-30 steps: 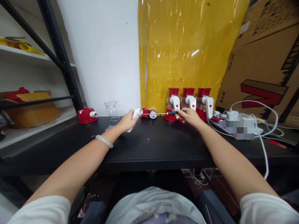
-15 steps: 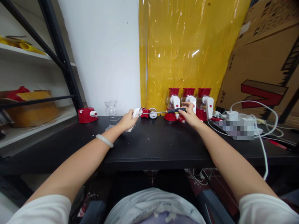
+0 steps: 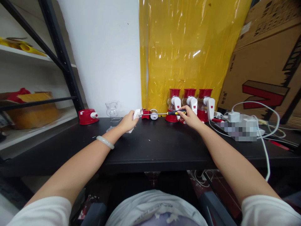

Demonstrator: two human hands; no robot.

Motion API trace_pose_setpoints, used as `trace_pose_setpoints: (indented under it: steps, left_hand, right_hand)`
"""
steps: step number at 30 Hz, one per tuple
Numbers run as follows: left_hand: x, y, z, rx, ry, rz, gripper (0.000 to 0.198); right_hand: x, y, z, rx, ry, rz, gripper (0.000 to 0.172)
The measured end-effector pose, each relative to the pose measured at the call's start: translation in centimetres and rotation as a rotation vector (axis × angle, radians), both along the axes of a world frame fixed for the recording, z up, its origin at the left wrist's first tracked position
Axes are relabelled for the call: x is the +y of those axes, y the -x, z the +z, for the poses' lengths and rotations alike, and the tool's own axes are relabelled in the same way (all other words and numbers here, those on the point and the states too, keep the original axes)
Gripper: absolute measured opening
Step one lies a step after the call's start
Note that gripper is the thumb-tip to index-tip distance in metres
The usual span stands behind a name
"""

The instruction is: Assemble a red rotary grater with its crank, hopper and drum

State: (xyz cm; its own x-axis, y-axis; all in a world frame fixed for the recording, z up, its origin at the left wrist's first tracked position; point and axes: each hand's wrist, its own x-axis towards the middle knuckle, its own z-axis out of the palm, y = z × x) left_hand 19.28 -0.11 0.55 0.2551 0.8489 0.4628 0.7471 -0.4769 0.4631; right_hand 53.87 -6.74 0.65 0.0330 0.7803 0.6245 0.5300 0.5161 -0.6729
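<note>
My left hand [image 3: 128,121] is closed around a white plastic crank handle [image 3: 137,113], its round hollow end turned to the right. In my right hand [image 3: 188,118] is a screwdriver [image 3: 174,113] with a black and yellow handle, gripped by the fingers. Its long metal shaft lies level and points left, the tip at or inside the white part's opening; the exact contact is hidden. Behind the shaft, a small red part [image 3: 146,114] and a round white-and-clear piece [image 3: 154,115] rest on the black table [image 3: 155,144].
A red base [image 3: 88,116] and a clear plastic housing [image 3: 112,110] stand at the left. Several red-and-white rotary graters [image 3: 174,105] line the back right. Beyond them are white cables [image 3: 265,150], chargers [image 3: 233,117] and a large cardboard box [image 3: 261,69]. A shelf rack [image 3: 58,47] borders the left.
The fingers of my right hand have shifted on the screwdriver handle, from raised above it to lower and closer around its end. My left hand and the white part stay nearly still.
</note>
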Motion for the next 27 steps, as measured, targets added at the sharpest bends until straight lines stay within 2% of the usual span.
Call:
trace_pose_setpoints:
  steps: [9,15,19,27]
  left_hand:
    - [-0.1,0.0,0.2,0.018,-0.042,0.02,0.028]
    - [-0.2,0.0,0.5,-0.045,0.006,0.06,0.027]
    - [-0.2,-0.1,0.5,-0.074,0.015,0.097,0.026]
    - [-0.1,-0.2,0.3,-0.086,0.028,0.063,0.028]
  right_hand:
    - [-0.1,0.1,-0.1,0.048,0.095,0.063,0.04]
    - [0.6,-0.3,-0.7,0.023,-0.036,0.139,0.046]
    - [0.7,-0.1,-0.7,-0.054,-0.062,0.191,0.036]
    - [0.9,-0.4,-0.6,-0.04,-0.12,0.143,0.034]
